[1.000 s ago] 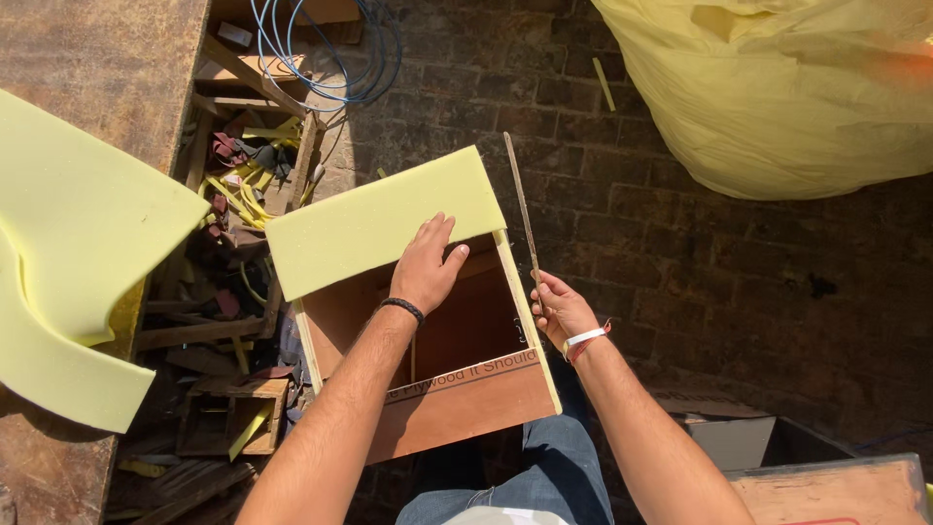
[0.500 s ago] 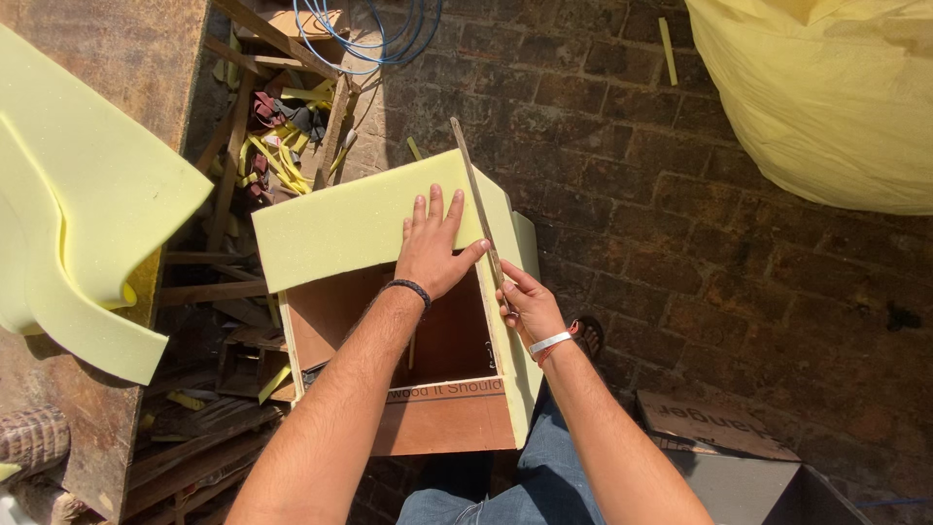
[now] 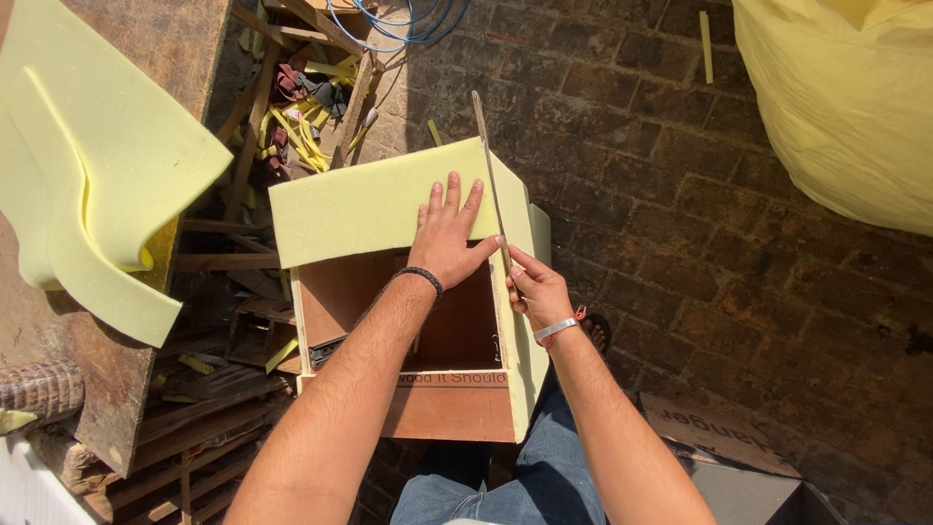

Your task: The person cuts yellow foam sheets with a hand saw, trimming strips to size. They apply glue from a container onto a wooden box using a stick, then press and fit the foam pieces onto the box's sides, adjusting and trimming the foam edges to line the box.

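The left hand (image 3: 449, 233) lies flat, fingers spread, on a foam sheet (image 3: 379, 209) that covers the far half of an open wooden box (image 3: 452, 408); its grip is open and only presses. The right hand (image 3: 536, 289) is closed around the near end of a long thin blade (image 3: 489, 175), which runs along the sheet's right edge, just beside the left fingertips. One blade, one box, and foam in three places: this sheet, a curled sheet (image 3: 87, 185) on the worktop (image 3: 165, 39) at left, a yellow bulk (image 3: 846, 97) cut off at the top right. The blade's handle is hidden in the fist
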{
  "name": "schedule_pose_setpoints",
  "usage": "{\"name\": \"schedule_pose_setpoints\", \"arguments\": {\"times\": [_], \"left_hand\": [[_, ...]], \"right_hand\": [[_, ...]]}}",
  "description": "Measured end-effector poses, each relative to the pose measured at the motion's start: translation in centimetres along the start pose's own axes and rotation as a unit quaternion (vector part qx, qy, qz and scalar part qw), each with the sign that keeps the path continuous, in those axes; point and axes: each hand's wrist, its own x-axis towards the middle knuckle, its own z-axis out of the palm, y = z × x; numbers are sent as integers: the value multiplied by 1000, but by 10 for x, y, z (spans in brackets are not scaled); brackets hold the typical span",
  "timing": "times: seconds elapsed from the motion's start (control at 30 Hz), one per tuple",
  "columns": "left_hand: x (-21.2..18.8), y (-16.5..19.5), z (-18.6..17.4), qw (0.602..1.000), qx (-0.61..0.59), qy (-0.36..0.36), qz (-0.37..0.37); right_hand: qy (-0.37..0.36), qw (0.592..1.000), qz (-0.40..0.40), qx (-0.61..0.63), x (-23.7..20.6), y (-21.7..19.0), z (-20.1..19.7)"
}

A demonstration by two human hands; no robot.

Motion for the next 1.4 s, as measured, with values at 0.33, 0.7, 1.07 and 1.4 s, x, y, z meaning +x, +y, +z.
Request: {"name": "schedule_pose_setpoints", "arguments": {"times": [0.33,0.7,1.07,1.4], "left_hand": [[5,-5,4,1000,-7,-6,1],[14,-10,6,999,-47,-4,-9],[26,-32,13,971,-239,18,2],[12,-9,3,982,-183,9,-43]], "right_hand": [[2,1000,-4,10,-4,9,-7],[42,998,44,-21,-54,39,-25],[31,996,65,-46,-95,69,-53],[-23,993,-28,115,-104,31,-106]]}}
